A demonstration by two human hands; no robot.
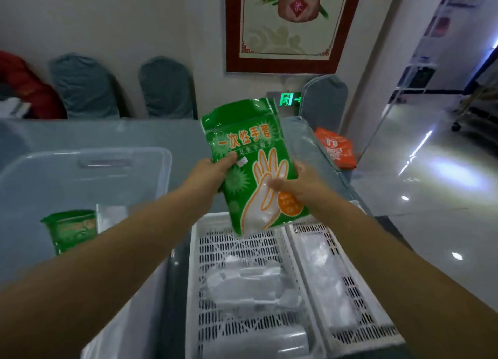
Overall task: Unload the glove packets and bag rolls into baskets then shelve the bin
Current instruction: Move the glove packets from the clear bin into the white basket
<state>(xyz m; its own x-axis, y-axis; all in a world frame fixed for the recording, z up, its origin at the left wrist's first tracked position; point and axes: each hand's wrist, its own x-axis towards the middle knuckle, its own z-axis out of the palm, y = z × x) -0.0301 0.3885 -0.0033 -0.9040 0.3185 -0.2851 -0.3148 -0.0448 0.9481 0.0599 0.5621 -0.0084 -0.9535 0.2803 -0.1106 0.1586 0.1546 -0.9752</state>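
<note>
A green glove packet (252, 153) with a white hand outline is held upright above the table, over the far end of a white slotted basket (194, 277). My left hand (208, 176) pinches its left edge, thumb on the front. My right hand (299, 186) grips its right edge lower down. The basket holds clear bag rolls (242, 280). A second white basket (358, 299) to its right holds more clear plastic. The translucent bin (80, 175) on the left contains another green glove packet (71, 230) and a clear packet (111, 217).
Grey table (107, 133) under the bin and baskets. An orange bag (335, 148) lies at the table's far right edge. Covered chairs (165, 89) stand along the wall behind. Shiny floor (431, 183) opens to the right.
</note>
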